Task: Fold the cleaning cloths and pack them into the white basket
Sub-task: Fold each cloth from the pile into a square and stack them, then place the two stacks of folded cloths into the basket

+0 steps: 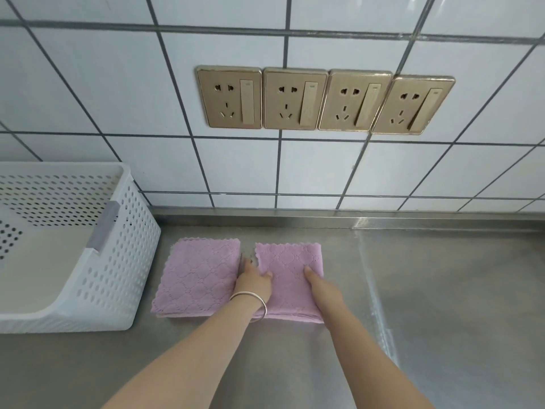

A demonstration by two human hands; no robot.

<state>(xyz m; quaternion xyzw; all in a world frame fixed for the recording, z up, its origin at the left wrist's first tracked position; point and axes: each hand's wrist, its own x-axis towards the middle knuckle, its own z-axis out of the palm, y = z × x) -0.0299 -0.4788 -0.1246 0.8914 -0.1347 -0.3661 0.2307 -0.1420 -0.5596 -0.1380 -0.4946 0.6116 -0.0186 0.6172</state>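
Two bare forearms rise from the bottom edge of the frame toward its centre, over a steel counter point(442, 305). The left hand point(254, 281), with a silver bangle point(250, 302) on its wrist, lies at the gap between two pink cloths: its thumb rests on the left edge of the right cloth point(290, 278), while its fingers point into the gap beside the left cloth point(196, 278); whether they curl under an edge cannot be told. The right hand point(320, 283) lies flat on the right side of the right cloth, fingers straight and pressing down, gripping nothing.

Both cloths are folded into thick rectangles and lie side by side in the lower centre, close together but with a narrow strip of counter between them. Their scalloped edges face the wall.

At the left of the frame stands the white basket point(118, 261), perforated, with a grey patch on its rim. Its visible interior shows only its pale floor; its left part runs out of the frame. Its right wall stands just beside the left cloth, not touching it.

Bare counter stretches to the right of the cloths and in front of them. Beyond the cloths, a raised steel lip meets a white tiled wall point(88, 98), which carries four gold sockets point(324, 100) in a row in the upper centre.
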